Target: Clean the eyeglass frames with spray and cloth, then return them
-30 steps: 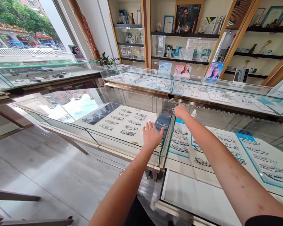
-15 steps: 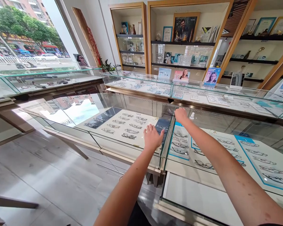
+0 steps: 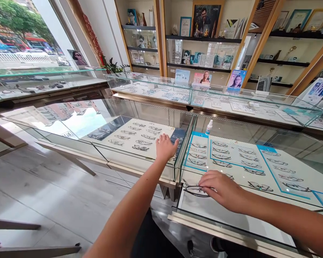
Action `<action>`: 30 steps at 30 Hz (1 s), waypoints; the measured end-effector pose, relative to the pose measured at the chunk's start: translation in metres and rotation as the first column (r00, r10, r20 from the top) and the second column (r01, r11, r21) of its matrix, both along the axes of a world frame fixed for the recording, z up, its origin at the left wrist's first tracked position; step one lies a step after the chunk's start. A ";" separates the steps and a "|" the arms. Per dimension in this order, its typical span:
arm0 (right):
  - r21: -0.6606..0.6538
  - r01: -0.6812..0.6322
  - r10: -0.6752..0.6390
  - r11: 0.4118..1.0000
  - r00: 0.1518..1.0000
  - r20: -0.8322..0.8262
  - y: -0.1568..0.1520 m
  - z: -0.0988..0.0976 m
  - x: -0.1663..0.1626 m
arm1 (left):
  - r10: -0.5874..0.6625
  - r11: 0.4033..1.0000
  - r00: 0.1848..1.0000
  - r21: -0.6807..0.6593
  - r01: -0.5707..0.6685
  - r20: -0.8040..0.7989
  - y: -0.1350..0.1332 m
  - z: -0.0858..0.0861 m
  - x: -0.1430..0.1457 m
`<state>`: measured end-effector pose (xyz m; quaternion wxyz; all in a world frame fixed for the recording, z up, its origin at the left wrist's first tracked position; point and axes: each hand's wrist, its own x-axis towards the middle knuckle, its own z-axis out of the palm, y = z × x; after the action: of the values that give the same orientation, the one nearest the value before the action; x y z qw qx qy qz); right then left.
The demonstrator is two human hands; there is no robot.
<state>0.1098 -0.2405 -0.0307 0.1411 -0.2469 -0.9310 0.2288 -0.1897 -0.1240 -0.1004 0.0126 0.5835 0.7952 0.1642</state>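
Note:
In the head view, my right hand (image 3: 222,190) pinches a pair of dark-framed eyeglasses (image 3: 195,190) by one side. It holds them over the near edge of the right glass display case (image 3: 231,216). My left hand (image 3: 165,147) lies flat on the top of the left glass display case (image 3: 140,166), fingers stretched and thumb out. Beneath that glass, rows of eyeglasses (image 3: 141,147) sit on a pale board between dark strips. More glasses rest on blue-edged trays (image 3: 196,167) inside the right case.
A small white spray bottle (image 3: 209,127) stands at the far part of the right case. Behind runs another glass counter (image 3: 218,94) with upright cards (image 3: 236,80). Wooden-framed shelves (image 3: 204,41) line the wall. Stool legs (image 3: 14,225) stand at lower left.
My right hand has drawn back from the far edge of the cases toward me, bringing the eyeglasses with it. My left hand stays on the glass. The view has shifted slightly.

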 end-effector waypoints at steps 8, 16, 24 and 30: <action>0.152 0.181 -0.189 0.972 0.981 0.038 0.023 -0.127 0.055 | -0.002 1.000 1.000 -0.017 0.002 0.003 0.003 -0.001 -0.002; 0.342 0.372 -0.393 0.863 0.920 -0.009 0.119 -0.201 0.053 | 0.005 1.000 1.000 -0.009 -0.005 -0.007 0.004 -0.001 -0.003; 0.339 0.602 -0.608 0.723 0.787 -0.101 0.223 -0.216 0.041 | 0.017 0.998 1.000 -0.059 -0.018 -0.019 0.004 0.002 -0.004; 0.323 0.598 -0.610 0.733 0.789 -0.076 0.295 -0.212 0.023 | 0.019 0.997 0.999 -0.068 -0.021 -0.034 0.003 0.003 -0.004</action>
<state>0.1327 0.0542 -0.2430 0.2307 -0.5123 -0.8272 0.0070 -0.1941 -0.1210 -0.0973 0.0176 0.5775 0.8062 0.1273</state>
